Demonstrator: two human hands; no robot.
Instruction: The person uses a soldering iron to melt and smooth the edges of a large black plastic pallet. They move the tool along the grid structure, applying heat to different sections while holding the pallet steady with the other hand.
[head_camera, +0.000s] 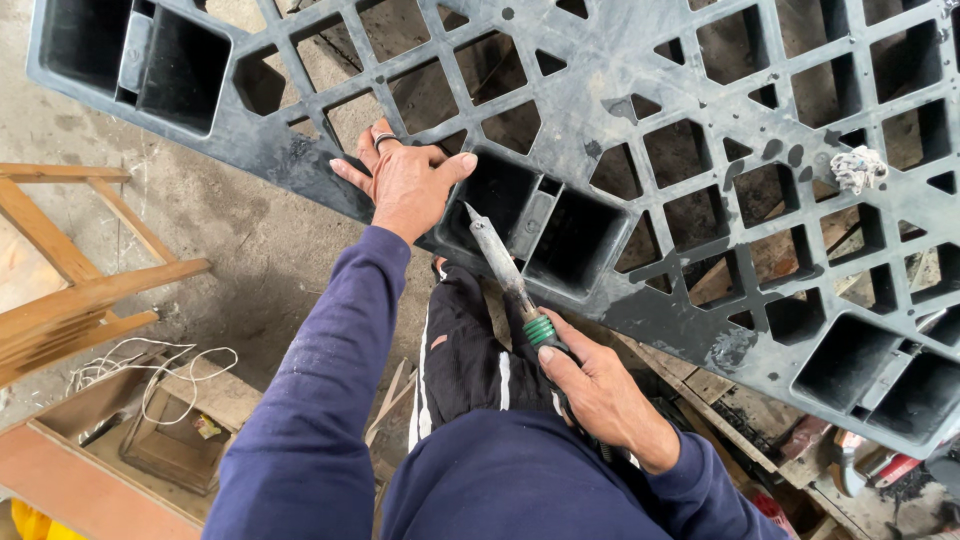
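A large black plastic pallet (600, 90) with many square and diamond openings lies tilted in front of me. My left hand (405, 180), with a ring on one finger, rests flat on the pallet's near edge, fingers spread. My right hand (600, 390) grips the black handle of a soldering iron (500, 265) with a green collar. Its grey metal shaft points up and left, and its tip sits at the rim of a square pocket, right beside my left thumb. Both arms wear dark blue sleeves.
A wooden frame (80, 290) stands at the left on the concrete floor. Below it sit a wooden box (165, 440) and loose white cord (150, 360). A crumpled white rag (858, 168) lies on the pallet at right. Wooden boards and red-handled tools (860, 460) lie under the pallet's right end.
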